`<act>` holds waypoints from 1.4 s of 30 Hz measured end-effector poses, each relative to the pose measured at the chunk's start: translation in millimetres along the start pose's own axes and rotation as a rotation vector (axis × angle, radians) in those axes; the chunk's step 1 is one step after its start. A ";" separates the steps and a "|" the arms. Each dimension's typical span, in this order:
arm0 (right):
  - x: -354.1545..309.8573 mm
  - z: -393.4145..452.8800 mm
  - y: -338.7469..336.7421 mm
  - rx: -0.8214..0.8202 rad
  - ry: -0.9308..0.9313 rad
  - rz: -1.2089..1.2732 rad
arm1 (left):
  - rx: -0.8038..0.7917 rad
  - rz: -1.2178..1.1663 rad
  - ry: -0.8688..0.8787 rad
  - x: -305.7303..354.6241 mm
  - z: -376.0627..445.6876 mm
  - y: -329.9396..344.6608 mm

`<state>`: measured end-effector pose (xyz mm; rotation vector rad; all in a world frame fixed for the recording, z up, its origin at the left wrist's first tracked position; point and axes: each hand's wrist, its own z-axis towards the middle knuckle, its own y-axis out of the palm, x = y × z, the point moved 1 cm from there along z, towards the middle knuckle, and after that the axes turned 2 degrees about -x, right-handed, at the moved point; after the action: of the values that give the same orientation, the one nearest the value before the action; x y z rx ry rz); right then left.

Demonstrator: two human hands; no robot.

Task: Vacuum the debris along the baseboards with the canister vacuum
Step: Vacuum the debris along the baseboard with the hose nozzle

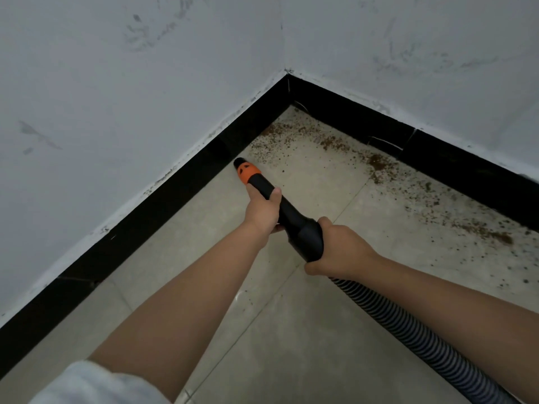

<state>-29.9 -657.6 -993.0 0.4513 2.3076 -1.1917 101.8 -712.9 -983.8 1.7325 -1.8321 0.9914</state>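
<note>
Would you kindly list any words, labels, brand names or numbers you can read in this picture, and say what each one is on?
None can be read.
Vacuum nozzle: its orange tip bears only small dark marks, not letters.
Hose: no print.
Walls: scuffs and smudges only, no writing.
Black baseboards: no text.

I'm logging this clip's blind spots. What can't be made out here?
Head view only:
- Canister: out of frame; the hose runs off the bottom edge.
- Nozzle opening: faces away, so floor contact is unclear.
- Debris: continues past the right edge.
- Left hand and right hand hide parts of the wand.
</note>
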 end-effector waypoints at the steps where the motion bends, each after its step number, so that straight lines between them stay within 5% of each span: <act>1: 0.8 -1.8 -2.0 -0.002 0.006 -0.009 | -0.009 -0.003 -0.004 -0.6 -2.3 1.2; 17: -19.4 -54.3 36.3 -0.076 0.002 -0.020 | 0.027 0.057 0.044 -47.0 -46.6 -21.6; 26: 18.5 -74.6 9.4 0.078 0.121 0.058 | -0.071 0.169 0.071 -24.5 -50.3 38.7; 42: 51.3 -68.3 5.1 0.089 0.146 0.103 | -0.129 0.221 0.079 -21.0 -38.9 70.9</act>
<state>-88.5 -595.2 -991.9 0.7027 2.3273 -1.2512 28.8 -672.6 -988.2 1.4185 -2.0206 0.9857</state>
